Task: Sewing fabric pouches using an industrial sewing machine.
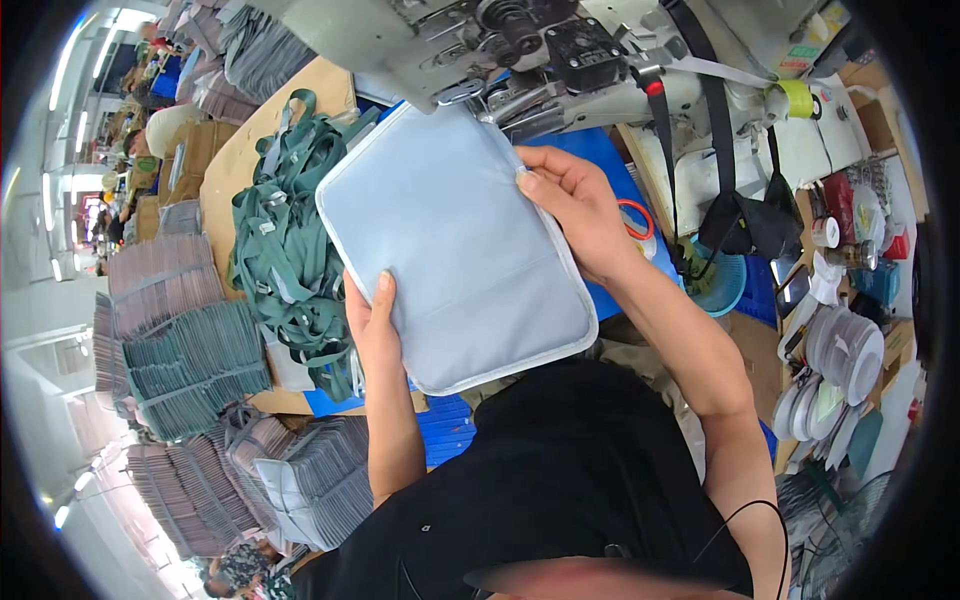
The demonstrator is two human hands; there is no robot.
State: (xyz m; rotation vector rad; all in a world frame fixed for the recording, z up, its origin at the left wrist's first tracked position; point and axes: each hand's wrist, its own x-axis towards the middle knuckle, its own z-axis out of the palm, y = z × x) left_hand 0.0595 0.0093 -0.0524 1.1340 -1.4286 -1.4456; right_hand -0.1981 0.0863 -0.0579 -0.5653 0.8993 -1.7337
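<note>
Between my hands is a light grey-blue fabric panel (460,250), flat, with rounded corners and pale binding along its edges. My left hand (374,322) is closed on its left edge, thumb on top and the other fingers mostly hidden beneath. At the upper right edge my right hand (575,205) pinches the panel, its thumb on top near the binding. The panel's far corner reaches under the head of an industrial sewing machine (545,50), close to the presser foot. Whether the needle is in the fabric I cannot tell.
Left of the panel lies a heap of green straps (290,240). Tied stacks of green panels (195,370) and others stand further left. Red-handled scissors (636,218) lie right of my right hand, near a blue-green basket (720,285). White tape rolls (845,350) sit far right.
</note>
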